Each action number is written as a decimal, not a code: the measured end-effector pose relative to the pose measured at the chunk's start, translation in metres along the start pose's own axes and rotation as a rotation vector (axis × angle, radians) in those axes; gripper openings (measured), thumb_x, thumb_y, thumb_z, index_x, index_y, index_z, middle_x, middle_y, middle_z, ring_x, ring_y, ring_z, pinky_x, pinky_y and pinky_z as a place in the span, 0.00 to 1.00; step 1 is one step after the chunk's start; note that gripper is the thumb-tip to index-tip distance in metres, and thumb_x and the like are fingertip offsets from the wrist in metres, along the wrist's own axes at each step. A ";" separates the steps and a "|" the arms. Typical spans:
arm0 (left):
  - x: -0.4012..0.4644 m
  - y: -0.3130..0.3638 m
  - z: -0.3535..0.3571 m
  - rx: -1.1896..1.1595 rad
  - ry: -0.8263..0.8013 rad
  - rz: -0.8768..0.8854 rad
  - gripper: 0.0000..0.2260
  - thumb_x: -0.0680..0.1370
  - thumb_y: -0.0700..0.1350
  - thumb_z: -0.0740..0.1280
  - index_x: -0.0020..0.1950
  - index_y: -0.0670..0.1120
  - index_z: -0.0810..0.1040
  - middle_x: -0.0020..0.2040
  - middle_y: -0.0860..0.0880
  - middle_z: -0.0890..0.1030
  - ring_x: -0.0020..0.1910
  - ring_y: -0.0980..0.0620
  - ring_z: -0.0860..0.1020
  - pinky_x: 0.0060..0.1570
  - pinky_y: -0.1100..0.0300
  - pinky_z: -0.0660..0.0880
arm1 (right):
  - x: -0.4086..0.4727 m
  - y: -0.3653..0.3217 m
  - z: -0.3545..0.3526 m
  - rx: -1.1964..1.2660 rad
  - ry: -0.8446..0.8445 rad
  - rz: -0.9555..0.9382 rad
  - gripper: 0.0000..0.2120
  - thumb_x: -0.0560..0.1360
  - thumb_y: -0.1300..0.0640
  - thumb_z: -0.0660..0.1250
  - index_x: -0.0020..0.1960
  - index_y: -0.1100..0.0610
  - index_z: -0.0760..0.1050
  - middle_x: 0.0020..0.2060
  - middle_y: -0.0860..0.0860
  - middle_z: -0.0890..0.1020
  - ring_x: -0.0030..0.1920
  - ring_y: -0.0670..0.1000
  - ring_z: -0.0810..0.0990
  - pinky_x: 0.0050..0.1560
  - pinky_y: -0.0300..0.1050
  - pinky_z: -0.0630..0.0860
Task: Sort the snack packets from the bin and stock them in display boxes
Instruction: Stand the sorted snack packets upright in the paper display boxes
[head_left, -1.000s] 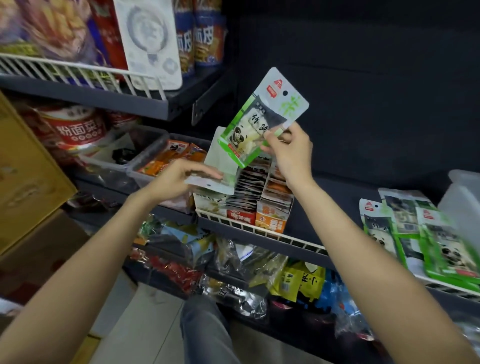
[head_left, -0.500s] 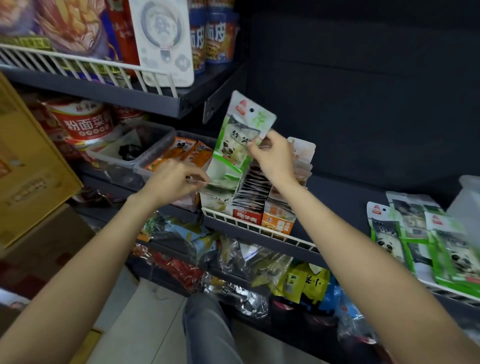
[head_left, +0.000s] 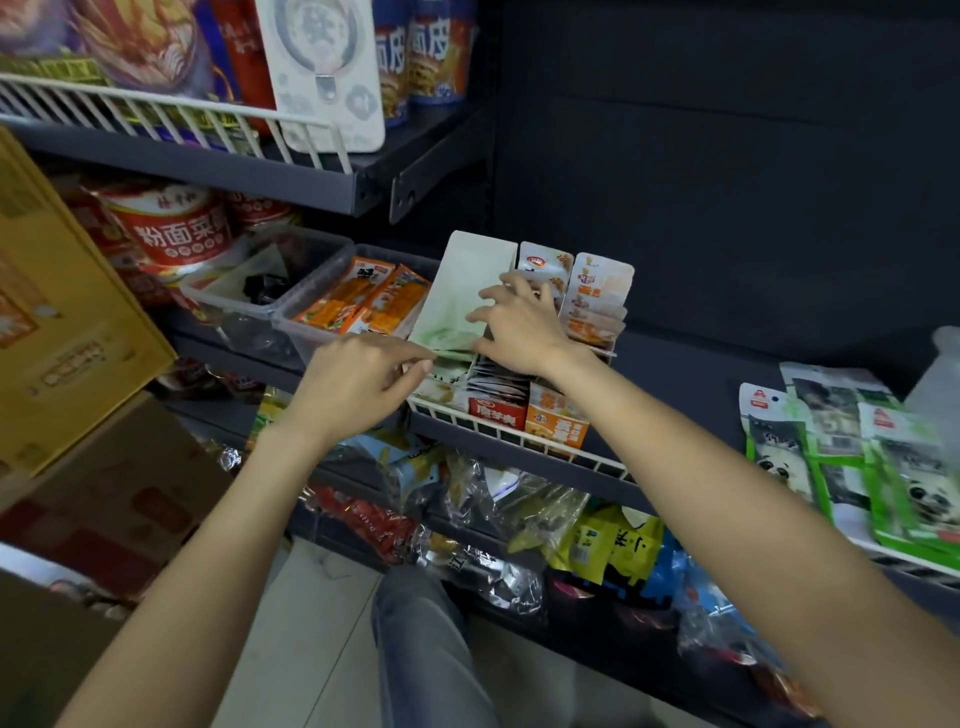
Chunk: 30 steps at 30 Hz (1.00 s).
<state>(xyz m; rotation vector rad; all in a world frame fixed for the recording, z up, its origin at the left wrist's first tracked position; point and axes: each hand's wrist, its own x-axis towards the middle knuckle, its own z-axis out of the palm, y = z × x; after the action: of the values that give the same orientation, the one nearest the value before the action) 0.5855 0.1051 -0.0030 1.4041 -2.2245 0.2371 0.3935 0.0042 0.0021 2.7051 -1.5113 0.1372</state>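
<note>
Snack packets, green panda-print ones, lie in a loose pile on the shelf far right, well apart from both hands. Three display boxes sit side by side behind the white wire rail. The leftmost, a green-white display box, has its tall back flap standing up.

Left hand pinches a thin green edge at that box's mouth, thumb and forefinger closed narrow on it. Cannot tell if that edge is a packet or a box flap. Right hand rests on top of the boxes with fingers spread and fairly straight, fingertips touching the flap and the packets behind. It grips nothing that I can see.

Step in hand looks like seating a packet in the leftmost box. To do it well: keep the right hand holding the flap back so the slot stays open, slide the packet in upright and face forward, and do not crush the row already there. Then reach for the pile on the right.

Readable writing: red tub on the left shelf reads 粉面菜. Cups on the top shelf read 面皮. Red display box and orange display box carry print too blurred to read. Yellow bag below has black characters, unclear.
</note>
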 end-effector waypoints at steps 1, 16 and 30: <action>-0.002 0.008 -0.003 0.007 0.055 -0.005 0.17 0.79 0.55 0.57 0.52 0.50 0.83 0.43 0.53 0.85 0.35 0.54 0.80 0.28 0.72 0.62 | -0.003 0.002 -0.003 0.062 0.000 0.009 0.18 0.78 0.48 0.60 0.67 0.46 0.72 0.72 0.50 0.65 0.74 0.55 0.53 0.69 0.57 0.51; 0.081 0.234 0.089 -0.675 -0.101 0.109 0.10 0.78 0.48 0.64 0.56 0.50 0.80 0.46 0.55 0.83 0.44 0.61 0.78 0.47 0.58 0.76 | -0.271 0.172 0.008 0.591 0.436 0.646 0.08 0.76 0.63 0.66 0.51 0.52 0.80 0.42 0.50 0.85 0.45 0.47 0.83 0.48 0.37 0.75; 0.138 0.316 0.237 -0.480 -0.610 -0.246 0.47 0.69 0.52 0.76 0.77 0.51 0.48 0.68 0.41 0.67 0.67 0.40 0.67 0.63 0.52 0.66 | -0.306 0.257 0.061 0.167 -0.032 0.850 0.18 0.80 0.49 0.55 0.70 0.46 0.69 0.74 0.53 0.61 0.69 0.64 0.64 0.67 0.57 0.62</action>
<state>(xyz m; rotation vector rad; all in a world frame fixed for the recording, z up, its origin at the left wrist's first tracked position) 0.1836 0.0447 -0.1032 1.5780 -2.2887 -0.8582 0.0185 0.1244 -0.0907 1.9618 -2.6398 0.2452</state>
